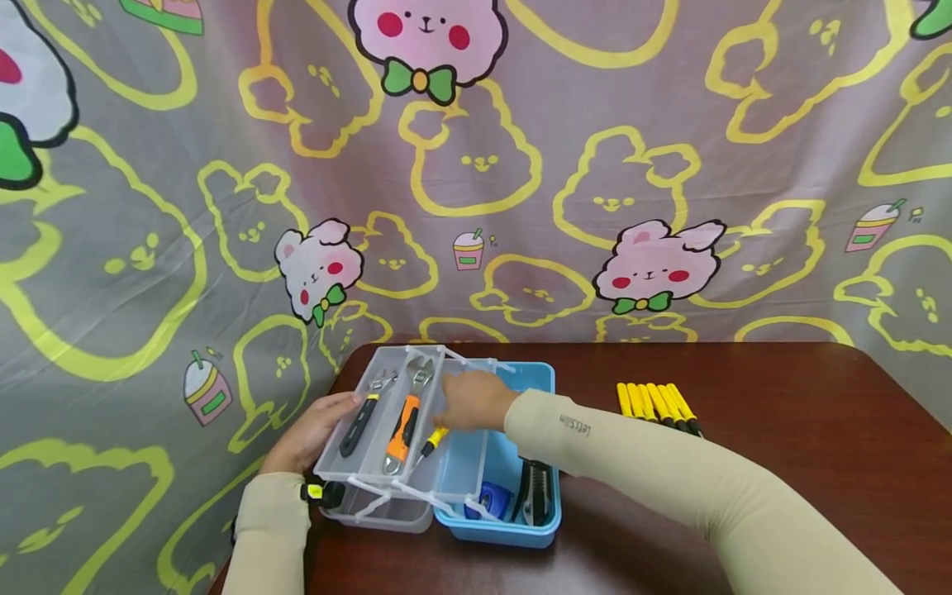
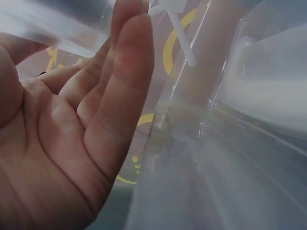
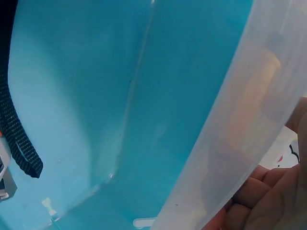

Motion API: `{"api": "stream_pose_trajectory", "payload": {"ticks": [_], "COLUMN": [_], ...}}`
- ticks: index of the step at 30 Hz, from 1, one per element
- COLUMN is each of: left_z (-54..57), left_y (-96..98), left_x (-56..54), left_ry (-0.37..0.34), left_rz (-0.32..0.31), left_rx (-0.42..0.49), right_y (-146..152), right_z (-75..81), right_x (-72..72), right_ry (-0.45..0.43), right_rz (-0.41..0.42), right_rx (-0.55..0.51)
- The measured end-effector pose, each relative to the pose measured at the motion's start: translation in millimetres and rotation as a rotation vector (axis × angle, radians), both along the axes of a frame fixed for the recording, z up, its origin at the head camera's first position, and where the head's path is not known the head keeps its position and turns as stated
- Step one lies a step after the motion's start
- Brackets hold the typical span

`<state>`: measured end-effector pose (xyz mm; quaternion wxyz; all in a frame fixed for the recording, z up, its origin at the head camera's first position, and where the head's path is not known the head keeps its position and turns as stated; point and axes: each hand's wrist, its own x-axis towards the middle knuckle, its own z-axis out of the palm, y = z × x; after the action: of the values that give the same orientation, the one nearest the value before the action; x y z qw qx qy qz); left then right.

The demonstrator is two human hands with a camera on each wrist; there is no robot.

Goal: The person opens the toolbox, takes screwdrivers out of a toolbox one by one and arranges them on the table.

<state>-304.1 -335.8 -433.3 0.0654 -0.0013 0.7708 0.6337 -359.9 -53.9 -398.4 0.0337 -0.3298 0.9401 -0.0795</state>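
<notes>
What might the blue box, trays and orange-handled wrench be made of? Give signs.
Blue box: probably smooth plastic, with even colour and soft sheen. Trays: likely frosted plastic; yellow shows blurrily through a wall. Orange-handled wrench: head apparently metal, grey and shiny; handle perhaps plastic or rubber, brightly coloured.

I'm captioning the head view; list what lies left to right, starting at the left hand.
Left hand, black-handled wrench, orange-handled wrench, yellow-handled screwdriver, blue item, black item, row of yellow-handled tools.
</notes>
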Motion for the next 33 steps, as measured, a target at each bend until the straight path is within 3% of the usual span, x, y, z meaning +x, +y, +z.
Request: {"api": "stream_pose_trajectory", "payload": {"ticks": [16, 21, 28, 33], "left_z": [0.1, 0.4, 0.9, 0.6], "left_y": [0.3, 0.7, 1.7, 1.0], "left_x": [1.8, 1.6, 2.3, 2.7], "left_ry": [-0.010, -0.004, -0.010, -0.021], "left_rz": [0.000, -0.021, -0.002, 0.023], "left_rx": [0.013, 0.008, -0.001, 0.004], "right_y": [2.1, 7.6, 18.2, 25.8], "right_z": [2.6, 2.0, 6.6, 10.2], "right_x": [-5.0, -9.2, -14.2, -17.8], "right_ry": [-0.057, -0.077, -0.071, -0.174], "right_rz": [-0.001, -0.008, -0.030, -0.024], "right_rx": [-0.096, -0.182, -0.306, -0.495]}}
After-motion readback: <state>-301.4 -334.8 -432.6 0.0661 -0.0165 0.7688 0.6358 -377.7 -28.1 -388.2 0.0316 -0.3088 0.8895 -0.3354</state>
